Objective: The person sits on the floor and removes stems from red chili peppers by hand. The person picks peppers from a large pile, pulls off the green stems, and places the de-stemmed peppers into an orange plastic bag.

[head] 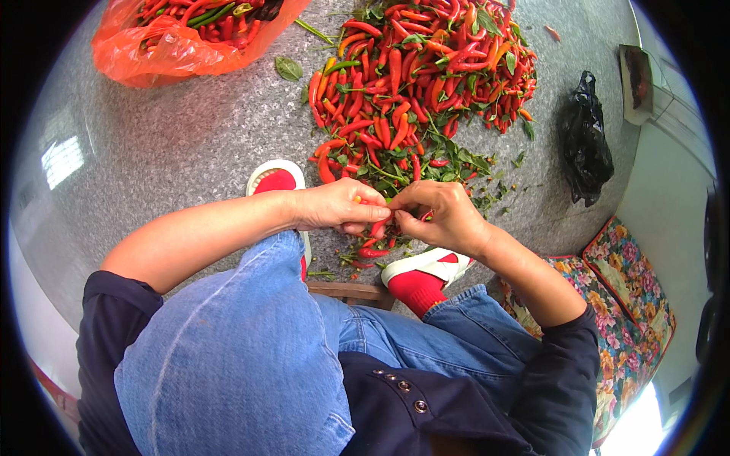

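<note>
My left hand is closed around a few chili peppers. One red chili shows below its thumb, and an orange tip peeks out between the fingers. Fingertips of my right hand meet the left thumb and pinch at the chili's upper end; the exact contact is partly hidden. Something red shows by the right palm, but whether it is held cannot be told. Just beyond both hands spreads a large heap of red chili peppers mixed with green leaves and stems.
An orange-red plastic bag of chilies lies open at the upper left. To the right are a black plastic bag and a floral cushion. Loose chilies and scraps lie between my slippers on the grey floor.
</note>
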### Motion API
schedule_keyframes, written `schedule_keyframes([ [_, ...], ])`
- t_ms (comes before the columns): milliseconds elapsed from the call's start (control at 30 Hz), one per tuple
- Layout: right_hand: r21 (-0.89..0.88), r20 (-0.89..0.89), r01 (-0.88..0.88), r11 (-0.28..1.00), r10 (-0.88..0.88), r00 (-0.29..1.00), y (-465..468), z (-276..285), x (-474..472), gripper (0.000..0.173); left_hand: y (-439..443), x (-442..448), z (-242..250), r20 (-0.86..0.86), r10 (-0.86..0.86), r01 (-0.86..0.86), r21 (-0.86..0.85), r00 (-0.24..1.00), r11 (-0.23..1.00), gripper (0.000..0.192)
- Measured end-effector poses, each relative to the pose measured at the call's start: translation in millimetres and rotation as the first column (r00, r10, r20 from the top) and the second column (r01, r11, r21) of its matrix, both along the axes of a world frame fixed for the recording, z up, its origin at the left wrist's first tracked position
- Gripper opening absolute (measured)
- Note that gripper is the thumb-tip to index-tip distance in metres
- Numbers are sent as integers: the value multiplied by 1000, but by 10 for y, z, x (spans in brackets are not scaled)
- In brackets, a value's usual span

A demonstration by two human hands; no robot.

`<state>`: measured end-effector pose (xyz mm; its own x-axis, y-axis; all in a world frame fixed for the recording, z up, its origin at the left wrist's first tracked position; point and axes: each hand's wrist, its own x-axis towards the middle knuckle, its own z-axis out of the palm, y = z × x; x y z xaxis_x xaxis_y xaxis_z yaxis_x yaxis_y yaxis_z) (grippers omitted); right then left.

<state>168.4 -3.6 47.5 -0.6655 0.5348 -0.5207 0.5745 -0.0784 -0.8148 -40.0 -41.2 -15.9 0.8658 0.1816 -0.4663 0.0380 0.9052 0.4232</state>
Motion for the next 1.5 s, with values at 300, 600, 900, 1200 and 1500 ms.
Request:
schedule_keyframes([
  [300, -39, -198, -52, 998, 43, 979, 10, -90, 3, 20, -32, -105, -10, 111, -34, 56, -206, 993, 977, 30],
  [600, -313, -246, -76, 947, -3, 969, 116, 107, -73, 16, -38, -82, 66, 259, -32, 106, -275, 965, 956, 29],
  [900, 685, 312, -294, 666, 95, 945, 759, -169, 342, 18, 321, -285, 70, 161, 179, -149, -179, 971, 972, 32],
  [1200, 879, 308, -274, 390, -25, 951, 1404, -334, 271, 25, 673, -250, 162, 169, 301, -285, -110, 939, 952, 33],
  [1500, -51, -150, 568, 822, -568, 809, 744, 78, -194, 27, 860, -228, 279, -139, 557, -504, 291, 819, 813, 18],
])
